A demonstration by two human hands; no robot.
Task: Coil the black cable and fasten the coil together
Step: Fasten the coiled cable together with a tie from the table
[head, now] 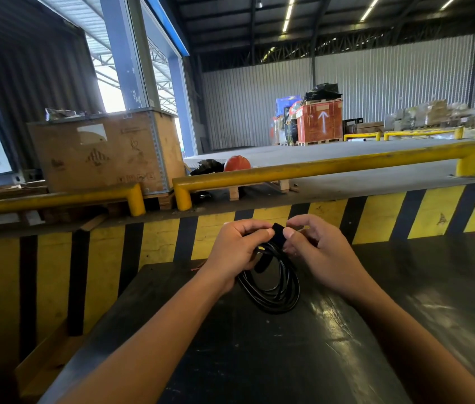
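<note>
The black cable (271,290) is wound into a coil of several loops and hangs over the dark table (259,360), its lower end near or on the surface. A black strap (278,233) is wrapped around the top of the coil. My left hand (234,250) grips the coil's top from the left, thumb pressed to the strap. My right hand (315,252) pinches the strap from the right with thumb and forefinger. The coil's upper part is hidden behind my fingers.
A yellow-and-black striped dock wall (376,217) rises right behind the table. Yellow guard rails (332,166) run along its top. A large wooden crate (105,150) stands at the back left, an orange round object (236,163) beside it, pallets of goods (319,121) far behind.
</note>
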